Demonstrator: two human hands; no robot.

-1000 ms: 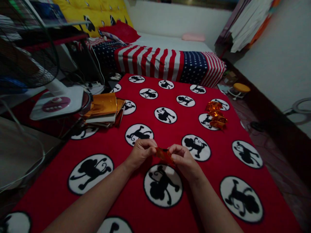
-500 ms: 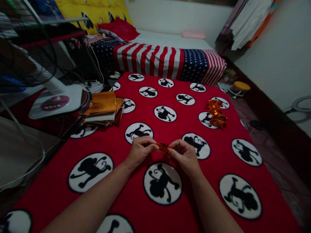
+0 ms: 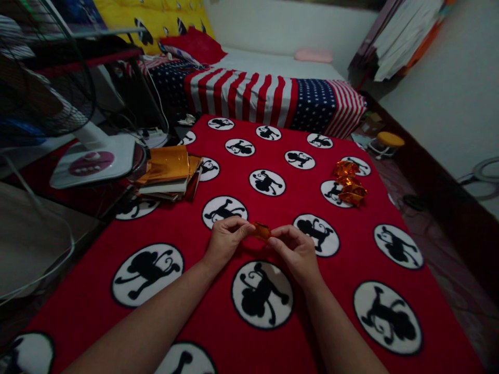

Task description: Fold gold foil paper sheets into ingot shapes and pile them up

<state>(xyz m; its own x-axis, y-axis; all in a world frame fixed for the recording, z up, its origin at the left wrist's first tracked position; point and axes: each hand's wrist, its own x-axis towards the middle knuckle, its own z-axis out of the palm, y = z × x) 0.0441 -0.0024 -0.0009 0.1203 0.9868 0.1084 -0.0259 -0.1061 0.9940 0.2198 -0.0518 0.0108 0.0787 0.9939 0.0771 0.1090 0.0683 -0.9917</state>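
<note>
A small piece of shiny orange-gold foil paper is stretched between my two hands, above the red cloth with monkey prints. My left hand pinches its left end between thumb and fingers. At the right end, my right hand pinches it the same way. Farther off to the left lies a stack of gold foil sheets with paler paper among them. Several crumpled or folded gold foil pieces sit in a cluster on the right side of the cloth.
A white electric fan stands on the left beside a dark shelf. Beyond the red cloth is a bed with a stars-and-stripes cover. A stool with a yellow seat is on the floor at the right.
The foil piece has turned slightly between my fingers and shows more of its flat face. Both hands stay almost in place; the whole view has shifted a little.
</note>
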